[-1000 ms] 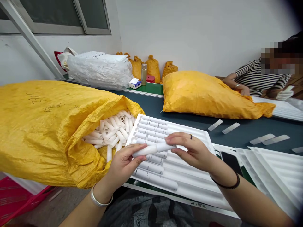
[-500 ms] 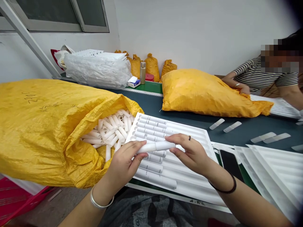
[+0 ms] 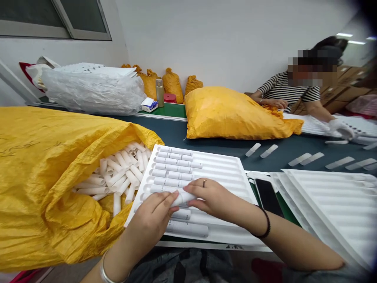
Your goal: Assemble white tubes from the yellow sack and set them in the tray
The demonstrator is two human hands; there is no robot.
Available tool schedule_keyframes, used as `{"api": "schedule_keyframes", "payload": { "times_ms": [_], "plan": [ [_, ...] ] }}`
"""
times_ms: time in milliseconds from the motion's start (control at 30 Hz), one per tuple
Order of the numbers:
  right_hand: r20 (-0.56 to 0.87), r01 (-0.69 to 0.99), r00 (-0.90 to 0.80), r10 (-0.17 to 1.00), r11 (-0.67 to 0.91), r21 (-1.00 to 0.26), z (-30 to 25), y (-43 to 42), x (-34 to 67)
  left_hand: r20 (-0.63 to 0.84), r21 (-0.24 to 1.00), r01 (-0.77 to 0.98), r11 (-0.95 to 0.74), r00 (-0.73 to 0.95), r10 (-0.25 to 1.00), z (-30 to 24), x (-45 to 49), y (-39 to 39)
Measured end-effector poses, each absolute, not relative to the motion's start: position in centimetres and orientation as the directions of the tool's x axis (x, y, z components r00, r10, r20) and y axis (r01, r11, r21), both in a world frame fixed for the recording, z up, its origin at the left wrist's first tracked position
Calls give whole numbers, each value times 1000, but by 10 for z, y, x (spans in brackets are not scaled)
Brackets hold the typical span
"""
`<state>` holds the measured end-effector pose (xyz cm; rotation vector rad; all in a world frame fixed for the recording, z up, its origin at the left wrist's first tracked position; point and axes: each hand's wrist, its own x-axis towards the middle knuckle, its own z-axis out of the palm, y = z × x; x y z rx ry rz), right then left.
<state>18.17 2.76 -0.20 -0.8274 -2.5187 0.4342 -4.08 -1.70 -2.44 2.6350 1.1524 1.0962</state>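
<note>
A short white tube (image 3: 180, 197) spans the fingertips of both my hands, just above a white grooved tray (image 3: 224, 169). My left hand (image 3: 156, 212) is closed around the tube's left end. Thumb and fingers of my right hand (image 3: 210, 196) pinch its right part, beside a visible joint line. Rows of printed white tubes (image 3: 173, 168) lie in the tray's left-side grooves; some nearer rows are partly covered by my hands. To the left, an open yellow sack (image 3: 59, 157) shows many plain white tubes (image 3: 129, 169) at its mouth.
A full yellow sack (image 3: 229, 114) lies across the dark conveyor belt (image 3: 173, 131). Several loose translucent tubes (image 3: 269, 151) rest on the belt. A phone (image 3: 268, 196) and stacked trays (image 3: 332, 212) are at right. Beyond, a person in striped sleeves (image 3: 294, 92) handles trays.
The view has swung right. My right hand has come closer to my left along the tube, and less of the tube shows. The co-worker's gloved hand is now visible by the belt.
</note>
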Motion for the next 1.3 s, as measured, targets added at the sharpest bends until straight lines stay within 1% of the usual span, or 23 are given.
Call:
{"api": "schedule_keyframes", "payload": {
  "times_ms": [33,67,100,133,167,200,267,300,367,433,533,600,667,733,767,800,867,933,967,1000,1067,1133,1300],
  "plan": [
    [262,563,-702,662,742,-365,-8,37,184,532,310,652,-692,484,695,-29,-45,-15],
    [215,674,-633,743,666,-318,-12,49,189,481,299,711,-637,464,744,-34,-52,-12],
    [187,786,-515,837,548,-286,-14,64,198,441,288,786,-547,398,804,-39,-63,-9],
    [175,873,-367,914,403,-273,-15,81,211,408,275,864,-422,292,865,-43,-77,-6],
    [175,930,-199,964,242,-278,-13,100,228,379,263,923,-282,170,910,-47,-93,-3],
    [186,952,-83,979,133,-276,-11,118,248,336,251,959,-134,44,941,-51,-110,-1],
    [159,960,140,977,-94,-265,-8,149,290,146,194,974,115,-144,979,-59,-143,2],
    [117,946,238,964,-203,-254,-9,160,309,21,164,968,189,-195,981,-64,-155,3],
    [-3,904,375,927,-367,-220,-17,174,339,-180,122,958,261,-237,955,-73,-168,5],
    [-133,877,428,894,-446,-178,-31,178,354,-260,126,954,272,-232,937,-79,-167,8],
    [-279,866,444,852,-488,-110,-47,178,361,-272,157,947,279,-230,934,-79,-154,11],
    [-343,864,458,820,-502,-47,-45,177,363,-295,176,939,297,-237,926,-75,-147,12],
    [-375,862,476,795,-506,21,-35,174,366,-302,191,931,310,-245,921,-72,-142,11],
    [-358,872,475,804,-486,63,-22,166,363,-260,220,926,307,-248,933,-73,-138,11],
    [-333,888,449,829,-456,63,-17,160,358,-220,251,919,304,-251,943,-76,-136,13],
    [-301,914,398,867,-404,45,-13,153,349,-174,309,903,300,-256,951,-79,-134,15],
    [-228,974,211,951,-224,-36,-12,138,323,-100,517,802,299,-290,952,-89,-131,22],
    [-150,990,-44,988,22,-143,-16,124,292,-45,775,573,267,-371,928,-100,-129,32],
    [-110,972,-163,981,140,-190,-20,120,276,-27,870,436,230,-424,905,-105,-130,36],
    [-74,944,-261,962,239,-228,-25,117,262,-14,929,318,188,-478,878,-108,-131,41],
    [-13,887,-393,920,375,-271,-37,115,239,9,974,193,119,-560,829,-112,-136,47],
    [25,851,-454,891,442,-282,-49,118,226,25,981,170,94,-588,808,-110,-142,49],
    [64,848,-459,886,459,-267,-60,130,215,11,969,219,113,-498,867,-98,-148,48]
  ]
}}
